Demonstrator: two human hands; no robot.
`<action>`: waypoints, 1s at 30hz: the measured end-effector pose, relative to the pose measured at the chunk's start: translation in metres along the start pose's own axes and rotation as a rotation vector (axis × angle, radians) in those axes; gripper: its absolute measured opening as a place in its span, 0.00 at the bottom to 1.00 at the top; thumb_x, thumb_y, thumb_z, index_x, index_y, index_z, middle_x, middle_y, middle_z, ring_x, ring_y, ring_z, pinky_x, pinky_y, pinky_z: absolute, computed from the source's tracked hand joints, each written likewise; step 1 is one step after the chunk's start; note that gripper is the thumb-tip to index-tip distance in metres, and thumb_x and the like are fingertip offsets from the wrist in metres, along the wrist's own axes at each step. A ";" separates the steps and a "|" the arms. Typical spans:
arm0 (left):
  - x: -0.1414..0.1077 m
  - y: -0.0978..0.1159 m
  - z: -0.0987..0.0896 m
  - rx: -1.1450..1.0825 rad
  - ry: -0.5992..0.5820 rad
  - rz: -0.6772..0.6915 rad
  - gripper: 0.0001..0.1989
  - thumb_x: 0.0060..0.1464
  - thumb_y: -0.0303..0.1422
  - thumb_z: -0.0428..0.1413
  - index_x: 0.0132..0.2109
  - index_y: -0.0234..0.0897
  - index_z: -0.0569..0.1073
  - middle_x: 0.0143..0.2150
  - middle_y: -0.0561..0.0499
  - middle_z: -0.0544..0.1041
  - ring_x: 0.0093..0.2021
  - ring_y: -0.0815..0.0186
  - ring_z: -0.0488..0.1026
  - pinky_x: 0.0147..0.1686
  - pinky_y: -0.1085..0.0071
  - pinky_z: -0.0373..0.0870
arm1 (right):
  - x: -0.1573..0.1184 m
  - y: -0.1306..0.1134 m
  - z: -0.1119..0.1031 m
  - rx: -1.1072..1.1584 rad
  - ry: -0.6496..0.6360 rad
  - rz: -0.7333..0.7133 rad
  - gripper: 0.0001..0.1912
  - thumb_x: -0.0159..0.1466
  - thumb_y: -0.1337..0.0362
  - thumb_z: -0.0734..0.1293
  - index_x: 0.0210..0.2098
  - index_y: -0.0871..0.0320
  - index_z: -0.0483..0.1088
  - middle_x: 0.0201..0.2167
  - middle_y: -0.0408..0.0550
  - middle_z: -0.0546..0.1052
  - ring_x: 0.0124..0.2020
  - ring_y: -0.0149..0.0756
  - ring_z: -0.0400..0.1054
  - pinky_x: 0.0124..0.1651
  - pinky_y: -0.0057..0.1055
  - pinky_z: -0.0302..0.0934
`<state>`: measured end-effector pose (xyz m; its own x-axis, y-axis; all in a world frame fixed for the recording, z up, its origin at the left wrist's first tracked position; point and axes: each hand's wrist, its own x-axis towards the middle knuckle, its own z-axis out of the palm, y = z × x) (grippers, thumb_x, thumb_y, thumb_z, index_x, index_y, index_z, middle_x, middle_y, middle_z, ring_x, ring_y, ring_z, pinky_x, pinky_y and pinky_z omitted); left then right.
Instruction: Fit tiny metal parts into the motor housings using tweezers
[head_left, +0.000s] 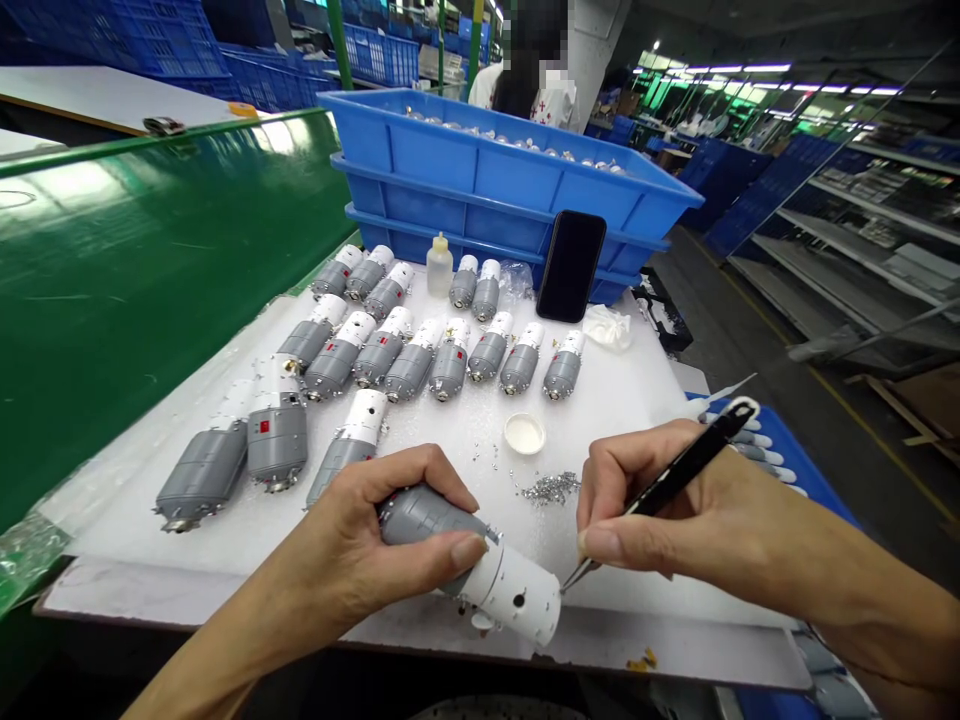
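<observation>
Left hand (360,540) curled in a closed grip, thumb stretched forward along the fingers, right hand (675,510) pinched in a fine hold, forearms (217,650) angling inward, hands near each other

Grey-and-white part (442,525) partly hidden under left fingers (457,552); tweezer tip (571,575) barely readable past right fingers (604,545); silver bits (551,488) beyond, too small to tell.

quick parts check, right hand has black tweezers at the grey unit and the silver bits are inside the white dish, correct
No: the silver bits lie on the white sheet beside the white dish, not inside it, as the head view shows. The right hand does have black tweezers at the grey unit.
</observation>
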<state>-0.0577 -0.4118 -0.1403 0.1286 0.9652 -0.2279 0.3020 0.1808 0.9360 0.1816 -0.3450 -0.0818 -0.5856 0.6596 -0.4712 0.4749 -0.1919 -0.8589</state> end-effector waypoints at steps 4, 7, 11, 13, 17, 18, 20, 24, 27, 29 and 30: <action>0.000 0.002 0.000 -0.024 -0.007 0.003 0.13 0.47 0.44 0.63 0.33 0.40 0.75 0.26 0.57 0.71 0.27 0.69 0.63 0.26 0.73 0.57 | 0.001 -0.002 0.001 -0.009 -0.016 0.000 0.17 0.54 0.55 0.78 0.24 0.60 0.71 0.23 0.42 0.72 0.25 0.26 0.58 0.25 0.24 0.48; 0.000 0.003 0.000 -0.043 -0.009 0.012 0.12 0.47 0.43 0.63 0.33 0.39 0.74 0.25 0.57 0.70 0.26 0.69 0.63 0.27 0.73 0.57 | 0.003 -0.002 0.001 -0.017 -0.035 -0.009 0.17 0.55 0.55 0.77 0.24 0.60 0.70 0.24 0.43 0.73 0.26 0.27 0.59 0.26 0.25 0.49; 0.000 0.002 0.000 -0.033 -0.015 0.013 0.12 0.48 0.43 0.62 0.33 0.40 0.74 0.26 0.57 0.71 0.27 0.69 0.64 0.27 0.72 0.58 | 0.003 0.000 0.001 -0.021 -0.043 0.007 0.17 0.55 0.55 0.77 0.24 0.60 0.70 0.24 0.43 0.72 0.26 0.28 0.59 0.26 0.26 0.49; 0.000 0.002 -0.001 0.005 -0.018 0.023 0.12 0.48 0.44 0.62 0.33 0.40 0.74 0.26 0.56 0.71 0.29 0.68 0.65 0.28 0.71 0.58 | 0.002 0.000 0.001 -0.028 -0.047 0.007 0.17 0.55 0.55 0.77 0.24 0.60 0.70 0.25 0.44 0.73 0.26 0.28 0.59 0.26 0.27 0.48; 0.000 0.001 -0.002 0.025 -0.024 -0.001 0.13 0.48 0.45 0.62 0.33 0.41 0.74 0.27 0.56 0.71 0.29 0.67 0.64 0.28 0.71 0.58 | 0.002 -0.001 0.001 -0.064 -0.052 -0.007 0.17 0.56 0.55 0.77 0.25 0.59 0.71 0.26 0.44 0.74 0.27 0.29 0.60 0.27 0.28 0.50; 0.000 0.001 -0.002 0.019 -0.025 -0.002 0.13 0.48 0.45 0.61 0.33 0.41 0.74 0.27 0.56 0.71 0.29 0.67 0.64 0.29 0.71 0.58 | 0.002 -0.001 0.001 -0.069 -0.056 -0.009 0.17 0.56 0.55 0.76 0.25 0.59 0.71 0.26 0.44 0.74 0.28 0.30 0.61 0.28 0.28 0.50; 0.000 0.001 -0.002 0.015 -0.028 0.000 0.13 0.48 0.45 0.61 0.33 0.41 0.74 0.27 0.57 0.71 0.29 0.67 0.64 0.29 0.71 0.59 | 0.002 -0.001 0.001 -0.070 -0.062 -0.017 0.17 0.56 0.54 0.76 0.25 0.59 0.71 0.26 0.44 0.74 0.28 0.31 0.62 0.29 0.29 0.51; 0.000 0.000 -0.001 0.011 -0.032 0.001 0.12 0.48 0.44 0.62 0.33 0.41 0.73 0.27 0.56 0.71 0.30 0.66 0.65 0.29 0.71 0.58 | 0.004 0.002 0.002 -0.067 -0.054 -0.019 0.17 0.57 0.54 0.76 0.25 0.59 0.70 0.26 0.45 0.74 0.29 0.32 0.62 0.30 0.30 0.51; 0.000 -0.001 -0.002 0.013 -0.024 0.005 0.12 0.48 0.44 0.62 0.33 0.41 0.73 0.27 0.57 0.71 0.30 0.67 0.65 0.30 0.71 0.59 | 0.004 0.003 0.002 -0.084 -0.058 -0.030 0.16 0.57 0.55 0.75 0.26 0.59 0.71 0.26 0.45 0.75 0.30 0.32 0.63 0.30 0.30 0.51; 0.000 -0.002 -0.002 0.007 -0.025 0.006 0.12 0.48 0.44 0.62 0.32 0.41 0.73 0.27 0.56 0.71 0.30 0.67 0.65 0.30 0.72 0.59 | 0.004 0.004 0.002 -0.086 -0.061 -0.030 0.15 0.57 0.55 0.76 0.26 0.59 0.71 0.26 0.44 0.75 0.30 0.32 0.63 0.30 0.29 0.51; 0.000 -0.002 -0.002 0.002 -0.024 0.006 0.12 0.48 0.44 0.62 0.32 0.41 0.74 0.27 0.56 0.71 0.30 0.67 0.65 0.30 0.72 0.60 | 0.004 0.004 0.002 -0.082 -0.062 -0.031 0.15 0.57 0.55 0.76 0.26 0.59 0.71 0.26 0.44 0.74 0.30 0.32 0.63 0.29 0.29 0.51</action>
<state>-0.0601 -0.4116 -0.1417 0.1531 0.9614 -0.2287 0.3032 0.1746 0.9368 0.1799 -0.3444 -0.0879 -0.6390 0.6179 -0.4581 0.5063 -0.1105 -0.8552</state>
